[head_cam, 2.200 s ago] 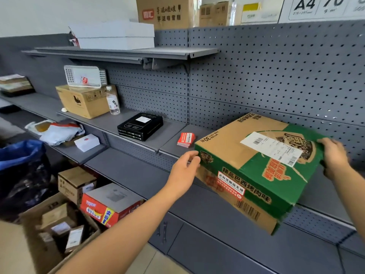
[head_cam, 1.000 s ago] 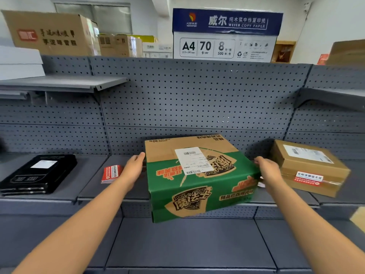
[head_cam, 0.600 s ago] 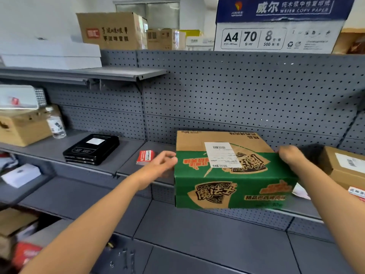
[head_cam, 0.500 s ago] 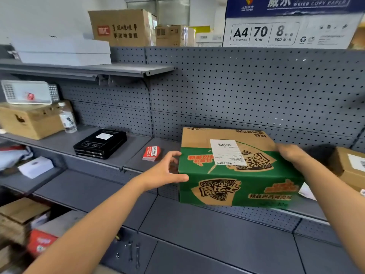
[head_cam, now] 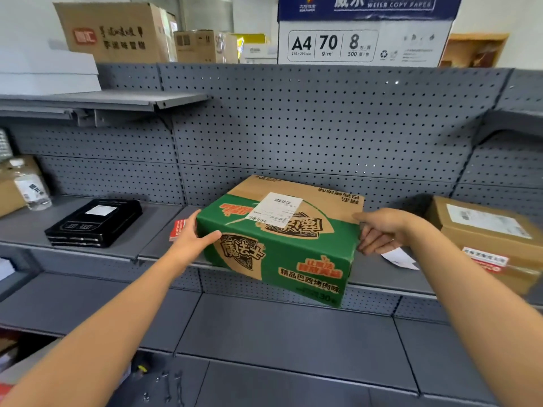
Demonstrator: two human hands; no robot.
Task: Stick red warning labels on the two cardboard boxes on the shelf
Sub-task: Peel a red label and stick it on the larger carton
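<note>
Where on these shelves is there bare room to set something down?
The lower shelf under the green box is bare across. Also bare: the middle shelf between black box and red labels. Crowded between green box and brown box, where a paper slip lies.

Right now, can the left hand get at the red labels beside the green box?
Probably yes, once it lets go. The left hand grips the left end of the green box, and the red labels lie just beside it on the shelf, partly hidden by the hand, with nothing between.
</note>
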